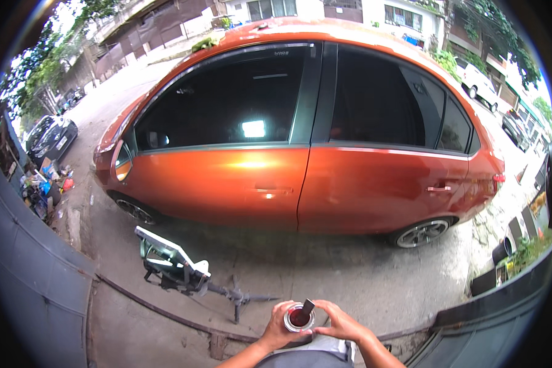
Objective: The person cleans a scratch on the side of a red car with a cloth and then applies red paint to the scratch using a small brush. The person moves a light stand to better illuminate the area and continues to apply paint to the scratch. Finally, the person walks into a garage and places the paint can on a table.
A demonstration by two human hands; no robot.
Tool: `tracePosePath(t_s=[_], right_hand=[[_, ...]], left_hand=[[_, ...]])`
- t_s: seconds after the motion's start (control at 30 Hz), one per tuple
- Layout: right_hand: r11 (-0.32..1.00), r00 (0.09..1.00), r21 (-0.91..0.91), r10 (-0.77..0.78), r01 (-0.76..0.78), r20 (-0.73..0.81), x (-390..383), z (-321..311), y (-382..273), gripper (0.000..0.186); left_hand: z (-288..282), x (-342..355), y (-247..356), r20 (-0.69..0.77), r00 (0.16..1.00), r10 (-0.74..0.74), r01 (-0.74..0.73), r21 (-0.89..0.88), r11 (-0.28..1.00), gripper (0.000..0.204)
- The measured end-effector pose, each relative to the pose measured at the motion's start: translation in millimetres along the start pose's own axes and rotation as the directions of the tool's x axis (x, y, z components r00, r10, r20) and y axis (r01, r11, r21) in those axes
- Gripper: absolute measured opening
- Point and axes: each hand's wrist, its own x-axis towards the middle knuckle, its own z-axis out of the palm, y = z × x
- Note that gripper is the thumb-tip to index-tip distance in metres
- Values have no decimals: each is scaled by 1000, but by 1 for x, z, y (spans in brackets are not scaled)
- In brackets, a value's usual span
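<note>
In front of my body, low in the view, I hold a small round cup [287, 326] with a pale rim and dark red liquid inside. My left hand [276, 327] wraps its left side. From the right, my right hand [345, 325] curves around the cup, thumb at the near side and index finger by the far rim. A dark flat stick [308, 305] stands tilted in the cup, its upper end beside my right index fingertip. Whether that fingertip touches the stick, I cannot tell.
An orange car [362, 184] stands side-on ahead. Between it and me, to the left, a work lamp [168, 254] stands on a tripod [238, 299]. A metal rail [165, 316] crosses the ground. Grey gate panels [30, 251] flank me; litter [49, 184] lies far left.
</note>
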Motion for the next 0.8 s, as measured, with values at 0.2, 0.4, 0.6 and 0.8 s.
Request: tracePosePath(t_s=[0.2, 0.4, 0.6, 0.8], right_hand=[[997, 999, -74, 34, -36, -29, -17, -131, -6, 84], [988, 961, 139, 102, -67, -257, -35, -185, 0, 91], [931, 934, 361, 176, -55, -311, -36, -205, 9, 79], [905, 886, 395, 308, -159, -347, -19, -228, 11, 60]], left_hand=[[86, 99, 57, 80, 995, 67, -60, -88, 994, 94], [121, 175, 87, 217, 937, 274, -249, -137, 959, 99], [155, 207, 86, 311, 907, 283, -242, -163, 956, 109], [149, 219, 85, 478, 877, 49, 86, -256, 963, 123]])
